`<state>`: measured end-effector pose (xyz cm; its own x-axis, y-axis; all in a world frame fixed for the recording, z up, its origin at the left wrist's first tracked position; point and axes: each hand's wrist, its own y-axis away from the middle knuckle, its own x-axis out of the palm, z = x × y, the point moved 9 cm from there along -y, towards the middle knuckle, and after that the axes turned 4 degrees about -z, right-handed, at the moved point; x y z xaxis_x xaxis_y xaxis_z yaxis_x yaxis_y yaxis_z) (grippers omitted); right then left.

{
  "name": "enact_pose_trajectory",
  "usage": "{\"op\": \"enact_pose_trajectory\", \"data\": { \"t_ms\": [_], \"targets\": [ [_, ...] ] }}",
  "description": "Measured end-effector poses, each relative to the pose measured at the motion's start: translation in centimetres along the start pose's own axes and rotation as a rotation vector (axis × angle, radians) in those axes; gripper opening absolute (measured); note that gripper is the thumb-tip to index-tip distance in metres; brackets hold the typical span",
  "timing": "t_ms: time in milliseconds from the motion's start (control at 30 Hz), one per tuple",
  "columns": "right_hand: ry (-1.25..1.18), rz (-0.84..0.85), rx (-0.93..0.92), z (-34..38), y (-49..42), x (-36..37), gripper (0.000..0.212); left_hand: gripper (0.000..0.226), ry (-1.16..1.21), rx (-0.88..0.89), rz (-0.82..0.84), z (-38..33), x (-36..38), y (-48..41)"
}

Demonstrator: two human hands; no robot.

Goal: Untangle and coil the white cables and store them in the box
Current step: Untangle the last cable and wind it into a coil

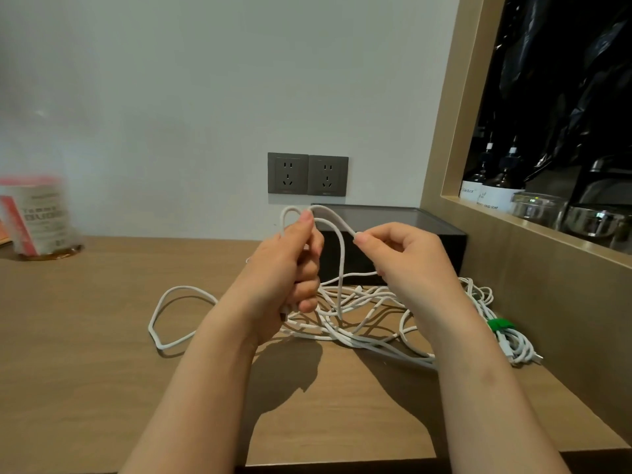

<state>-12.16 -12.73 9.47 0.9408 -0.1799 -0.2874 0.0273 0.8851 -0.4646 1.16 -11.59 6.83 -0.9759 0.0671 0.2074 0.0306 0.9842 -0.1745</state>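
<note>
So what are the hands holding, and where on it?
Both hold a white cable. The left hand grips its loops in the fist; the right hand pinches the strand near the top bend.

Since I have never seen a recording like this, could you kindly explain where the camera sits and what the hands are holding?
There is no machine here: a person works with bare hands, and the single picture comes from a camera worn on the head, looking forward and down. The left hand grips loops of a white cable, and the right hand pinches the same cable further along. Below them, on the wooden table, lies a tangle of more white cables; to its right lies a bundle tied with a green strap. Behind the hands a dark box stands against the wall.
</note>
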Motion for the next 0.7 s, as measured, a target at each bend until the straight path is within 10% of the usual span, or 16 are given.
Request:
{"op": "enact_pose_trajectory", "data": {
  "t_ms": [700],
  "targets": [
    [0.138, 0.342, -0.055, 0.4, 1.3, 3.0, 0.020, 0.032, 0.142, 0.070, -0.642, 0.4, -5.9, -0.2]
  ]
}}
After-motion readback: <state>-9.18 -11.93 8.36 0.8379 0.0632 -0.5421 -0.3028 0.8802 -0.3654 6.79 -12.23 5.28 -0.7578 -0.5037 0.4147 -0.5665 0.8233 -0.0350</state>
